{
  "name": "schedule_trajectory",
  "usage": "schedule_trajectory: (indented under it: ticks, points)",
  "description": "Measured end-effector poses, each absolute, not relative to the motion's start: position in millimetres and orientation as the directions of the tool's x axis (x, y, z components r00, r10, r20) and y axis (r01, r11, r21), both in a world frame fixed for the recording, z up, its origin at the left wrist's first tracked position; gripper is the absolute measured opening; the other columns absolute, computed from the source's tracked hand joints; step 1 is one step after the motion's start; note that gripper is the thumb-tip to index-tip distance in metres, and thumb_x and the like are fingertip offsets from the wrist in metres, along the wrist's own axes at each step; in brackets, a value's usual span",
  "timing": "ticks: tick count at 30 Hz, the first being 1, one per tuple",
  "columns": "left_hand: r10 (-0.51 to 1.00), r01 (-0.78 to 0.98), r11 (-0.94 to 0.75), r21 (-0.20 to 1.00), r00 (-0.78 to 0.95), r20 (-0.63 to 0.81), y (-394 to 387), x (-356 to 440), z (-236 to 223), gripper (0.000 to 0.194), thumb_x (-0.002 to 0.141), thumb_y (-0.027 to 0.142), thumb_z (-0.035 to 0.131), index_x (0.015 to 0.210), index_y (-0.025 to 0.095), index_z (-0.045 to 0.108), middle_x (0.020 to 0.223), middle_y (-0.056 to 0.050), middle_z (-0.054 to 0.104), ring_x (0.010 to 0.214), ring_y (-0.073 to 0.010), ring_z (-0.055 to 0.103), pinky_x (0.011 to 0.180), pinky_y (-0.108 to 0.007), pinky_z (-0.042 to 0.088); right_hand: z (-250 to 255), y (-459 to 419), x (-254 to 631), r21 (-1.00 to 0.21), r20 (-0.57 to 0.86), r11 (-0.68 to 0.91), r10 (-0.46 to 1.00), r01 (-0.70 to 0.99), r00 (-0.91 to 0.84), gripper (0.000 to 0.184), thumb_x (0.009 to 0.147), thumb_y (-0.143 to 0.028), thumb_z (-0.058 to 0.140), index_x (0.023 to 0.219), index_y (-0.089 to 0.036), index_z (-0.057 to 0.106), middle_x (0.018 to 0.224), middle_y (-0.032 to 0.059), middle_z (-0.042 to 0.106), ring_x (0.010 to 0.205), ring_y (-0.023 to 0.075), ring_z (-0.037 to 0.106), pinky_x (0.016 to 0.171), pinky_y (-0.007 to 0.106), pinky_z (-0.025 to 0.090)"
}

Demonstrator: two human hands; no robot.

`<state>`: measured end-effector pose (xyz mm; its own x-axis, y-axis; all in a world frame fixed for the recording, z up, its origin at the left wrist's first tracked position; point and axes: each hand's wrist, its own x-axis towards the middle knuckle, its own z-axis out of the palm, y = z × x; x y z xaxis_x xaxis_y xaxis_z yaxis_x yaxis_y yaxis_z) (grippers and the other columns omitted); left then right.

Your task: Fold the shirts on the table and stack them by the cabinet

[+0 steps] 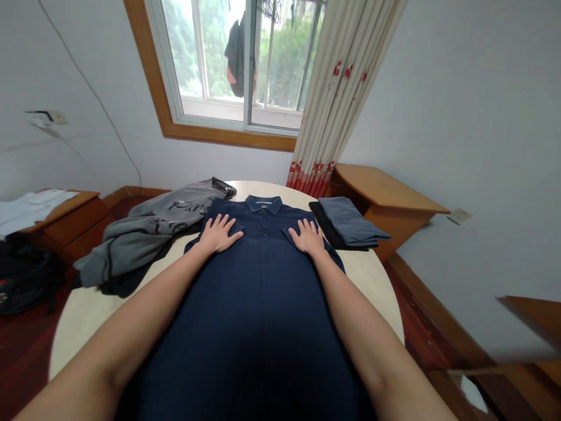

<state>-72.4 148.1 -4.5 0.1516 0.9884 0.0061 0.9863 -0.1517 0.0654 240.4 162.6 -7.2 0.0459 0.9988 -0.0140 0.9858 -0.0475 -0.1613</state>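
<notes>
A navy polo shirt (260,292) lies face up on a round pale table (87,310), collar towards the window. My left hand (218,233) rests flat on the shirt's left shoulder, fingers spread. My right hand (308,237) lies flat on the other shoulder, fingers apart. Neither hand holds anything.
A heap of grey clothes (149,231) lies on the table's left side. Folded grey-blue garments (350,222) sit on a black one at the right edge. Wooden cabinets stand at left (65,225) and right (385,196). A curtain (337,99) hangs by the window.
</notes>
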Motion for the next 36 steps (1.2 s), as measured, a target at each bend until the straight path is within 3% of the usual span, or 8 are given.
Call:
schedule_trajectory:
  ticks: [13, 18, 22, 24, 27, 36]
  points:
    - [0.993, 0.991, -0.113, 0.068, 0.115, -0.017, 194.2, -73.8, -4.0, 0.084, 0.094, 0.074, 0.018, 0.160, 0.021, 0.024, 0.168, -0.009, 0.014, 0.155, -0.0308, 0.006, 0.122, -0.053, 0.010, -9.2, 225.5, 241.0, -0.161, -0.016, -0.027, 1.000, 0.987, 0.025, 0.077, 0.099, -0.065, 0.019, 0.160, -0.017, 0.023, 0.167, 0.0081, 0.013, 0.154, 0.0284, 0.009, 0.122, 0.052, 0.010]
    - [0.994, 0.994, -0.107, 0.029, 0.107, 0.004, 191.7, -66.6, 2.6, 0.080, 0.097, 0.067, 0.019, 0.159, 0.017, 0.027, 0.166, -0.011, 0.018, 0.154, -0.0338, 0.011, 0.121, -0.056, 0.010, -0.7, 213.0, 228.3, -0.143, 0.105, -0.015, 0.994, 0.990, 0.030, 0.066, 0.103, -0.052, 0.023, 0.154, -0.012, 0.038, 0.161, 0.0136, 0.032, 0.150, 0.0307, 0.023, 0.121, 0.053, 0.008]
    - [0.967, 0.980, -0.198, -0.034, 0.201, 0.156, 153.7, -31.9, 4.8, 0.066, 0.102, 0.049, 0.025, 0.154, 0.010, 0.036, 0.162, -0.015, 0.030, 0.152, -0.0340, 0.020, 0.122, -0.056, 0.009, 0.8, 172.4, 193.4, -0.158, 0.277, 0.128, 0.958, 0.979, -0.081, 0.058, 0.105, -0.042, 0.023, 0.146, -0.010, 0.048, 0.155, 0.0143, 0.044, 0.147, 0.0289, 0.031, 0.122, 0.051, 0.007]
    - [0.934, 0.954, -0.300, 0.008, 0.292, 0.208, 121.5, -12.5, -1.2, 0.063, 0.103, 0.047, 0.023, 0.153, 0.013, 0.040, 0.161, -0.012, 0.034, 0.151, -0.0307, 0.023, 0.122, -0.054, 0.012, -2.4, 145.4, 178.3, -0.189, 0.259, 0.237, 0.948, 0.953, -0.184, 0.057, 0.105, -0.043, 0.023, 0.147, -0.012, 0.047, 0.156, 0.0121, 0.043, 0.148, 0.0262, 0.031, 0.122, 0.049, 0.011]
    - [0.901, 0.900, -0.421, 0.115, 0.400, 0.170, 70.8, -3.9, -12.5, 0.063, 0.104, 0.051, 0.018, 0.153, 0.018, 0.040, 0.160, -0.008, 0.036, 0.151, -0.0250, 0.027, 0.121, -0.049, 0.021, -7.1, 106.5, 176.3, -0.229, 0.185, 0.357, 0.929, 0.906, -0.319, 0.058, 0.105, -0.047, 0.026, 0.150, -0.016, 0.043, 0.159, 0.0101, 0.038, 0.150, 0.0225, 0.028, 0.122, 0.046, 0.016]
    - [0.970, 0.963, -0.242, 0.114, 0.239, 0.045, -12.7, -93.6, -5.7, 0.067, 0.100, 0.054, 0.027, 0.156, 0.018, 0.035, 0.164, -0.006, 0.025, 0.153, -0.0253, 0.019, 0.123, -0.049, 0.018, -9.6, 42.0, 265.7, -0.190, 0.098, 0.194, 0.979, 0.962, -0.178, 0.057, 0.104, -0.045, 0.033, 0.152, -0.015, 0.040, 0.161, 0.0081, 0.034, 0.151, 0.0223, 0.026, 0.122, 0.042, 0.019]
